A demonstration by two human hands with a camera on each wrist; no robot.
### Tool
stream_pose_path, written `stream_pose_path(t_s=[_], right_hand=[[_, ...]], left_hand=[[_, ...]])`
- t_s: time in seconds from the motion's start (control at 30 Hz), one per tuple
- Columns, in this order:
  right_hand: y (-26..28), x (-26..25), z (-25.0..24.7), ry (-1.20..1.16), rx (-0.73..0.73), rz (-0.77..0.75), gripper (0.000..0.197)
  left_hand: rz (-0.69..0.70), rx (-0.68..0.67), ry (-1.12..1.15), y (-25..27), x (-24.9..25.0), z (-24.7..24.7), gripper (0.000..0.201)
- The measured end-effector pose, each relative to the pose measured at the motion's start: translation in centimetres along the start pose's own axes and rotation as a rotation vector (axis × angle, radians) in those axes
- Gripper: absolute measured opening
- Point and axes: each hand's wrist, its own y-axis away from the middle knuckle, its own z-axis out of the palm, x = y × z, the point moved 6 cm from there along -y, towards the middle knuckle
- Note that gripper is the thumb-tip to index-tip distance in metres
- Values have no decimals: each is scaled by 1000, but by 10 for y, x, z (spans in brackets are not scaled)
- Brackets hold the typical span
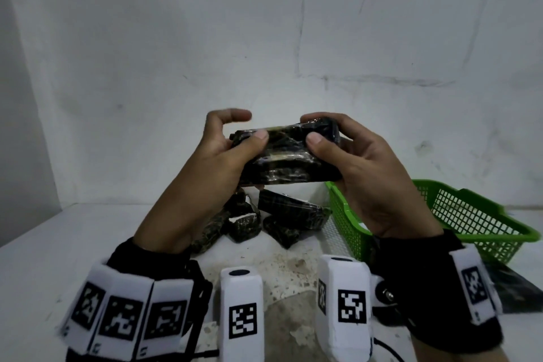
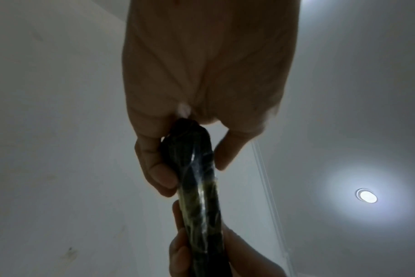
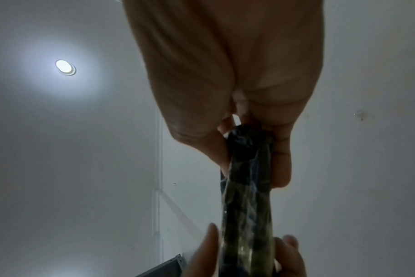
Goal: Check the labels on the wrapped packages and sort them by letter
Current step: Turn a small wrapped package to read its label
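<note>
Left hand [image 1: 217, 150], right hand [image 1: 361, 161] each grip wrapped package [image 1: 289, 156] ends (long axis left-right, level).

Bare indoor sorting room, suggested by stained white walls [image 1: 264, 38], worn speckled tabletop [image 1: 288, 273], green plastic basket [image 1: 470, 214], recessed ceiling light [image 2: 367, 195].

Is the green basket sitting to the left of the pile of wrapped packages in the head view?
No, the green basket sits on the right side of the table, right of the pile of wrapped packages.
</note>
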Motion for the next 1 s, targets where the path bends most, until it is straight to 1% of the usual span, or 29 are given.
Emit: stream_pose_path(t_s=[0.07, 0.17, 0.23, 0.3, 0.43, 0.53, 0.63, 0.73, 0.8, 0.9, 1.0], right_hand=[[0, 0, -1, -10, 16, 5, 13], [2, -3, 0, 14, 13, 0, 10], [4, -4, 0, 26, -1, -15, 10], [4, -5, -1, 17, -7, -23, 10], [3, -5, -1, 1, -22, -14, 9], [2, -1, 0, 25, -22, -4, 26], [2, 0, -1, 36, -12, -24, 16], [2, 0, -2, 34, -10, -17, 14], [3, 0, 0, 14, -32, 10, 19], [3, 0, 3, 23, -65, 16, 34], [4, -2, 3, 53, -73, -9, 33]], left_hand=[[-10, 14, -28, -1, -2, 0, 11], [14, 20, -62, -1, -1, 2, 12], [3, -6, -26, 1, 1, 5, 11], [-11, -28, -15, 3, 2, 10, 15], [63, 33, -47, 3, 6, 10, 10], [67, 64, -71, 2, 5, 8, 10], [31, 56, -95, 1, 1, 9, 10], [24, 67, -117, 0, -2, 9, 11], [31, 78, -115, -1, -2, 7, 10], [37, 72, -110, 0, 0, 7, 8], [39, 72, -117, 1, 0, 6, 8]])
